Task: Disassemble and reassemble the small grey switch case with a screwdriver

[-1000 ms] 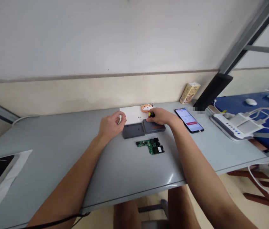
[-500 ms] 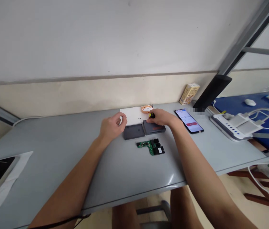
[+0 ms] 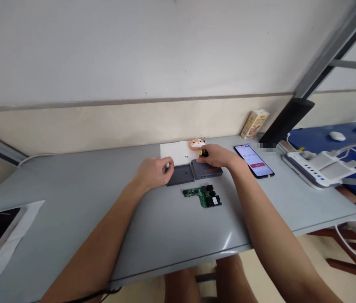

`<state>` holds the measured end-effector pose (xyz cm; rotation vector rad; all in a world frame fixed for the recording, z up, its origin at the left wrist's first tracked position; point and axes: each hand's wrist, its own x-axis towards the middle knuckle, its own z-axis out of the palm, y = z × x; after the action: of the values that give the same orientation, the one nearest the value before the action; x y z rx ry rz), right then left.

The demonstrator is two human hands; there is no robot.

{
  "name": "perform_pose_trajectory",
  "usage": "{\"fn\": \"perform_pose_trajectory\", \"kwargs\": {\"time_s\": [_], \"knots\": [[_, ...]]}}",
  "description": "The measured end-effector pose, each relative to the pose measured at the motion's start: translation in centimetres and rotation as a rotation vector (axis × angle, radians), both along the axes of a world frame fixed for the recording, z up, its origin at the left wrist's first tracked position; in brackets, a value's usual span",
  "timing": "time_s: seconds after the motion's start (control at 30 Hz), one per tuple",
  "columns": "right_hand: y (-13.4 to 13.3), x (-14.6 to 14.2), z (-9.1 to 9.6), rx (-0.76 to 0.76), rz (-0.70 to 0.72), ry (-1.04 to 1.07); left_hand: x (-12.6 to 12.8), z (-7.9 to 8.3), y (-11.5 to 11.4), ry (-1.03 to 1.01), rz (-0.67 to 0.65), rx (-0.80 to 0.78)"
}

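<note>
"Left hand [image 3: 152, 173] has come down since half a second ago: it was by the paper's edge, and now it's at the left end of the dark flat panel [image 3: 182, 174]."

"Holding anything?"

"I can't tell. Its fingers are curled in, thumb and forefinger close together, and what's between them is too small to make out."

"What's nearest to us on the worktop [image 3: 155, 227]?"

"A green circuit board [image 3: 203, 197] with black parts, lying by itself in front of the panel and the grey box [image 3: 208, 169]."

"And those two?"

"Side by side, panel on the left, box on the right with slots along its front. The right hand [image 3: 217, 155] is over the box's back edge, closed around a black-and-yellow tool [image 3: 203, 153]; its tip is hidden."

"Behind them?"

"White paper [image 3: 174, 151] bearing a couple of tiny dark bits [image 3: 187, 156], with an orange animal-face item [image 3: 196, 144] at its right end. Off to the right lies a lit phone [image 3: 253, 161], and farther back a carton [image 3: 254, 124] stands near the wall [image 3: 118, 126]."
</note>
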<state>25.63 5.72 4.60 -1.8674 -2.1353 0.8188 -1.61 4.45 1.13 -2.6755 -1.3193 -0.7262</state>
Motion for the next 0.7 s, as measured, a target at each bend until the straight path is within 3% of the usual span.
{"fn": "perform_pose_trajectory", "kwargs": {"time_s": [0.37,0.7], "knots": [[-0.1,-0.1,0.2,0.002,0.017,-0.029,0.1,-1.1,0.1,-0.008,-0.027,-0.011],[0.4,0.1,-0.3,0.065,0.055,-0.069,-0.1,-0.8,0.3,-0.052,-0.030,-0.074]]}}
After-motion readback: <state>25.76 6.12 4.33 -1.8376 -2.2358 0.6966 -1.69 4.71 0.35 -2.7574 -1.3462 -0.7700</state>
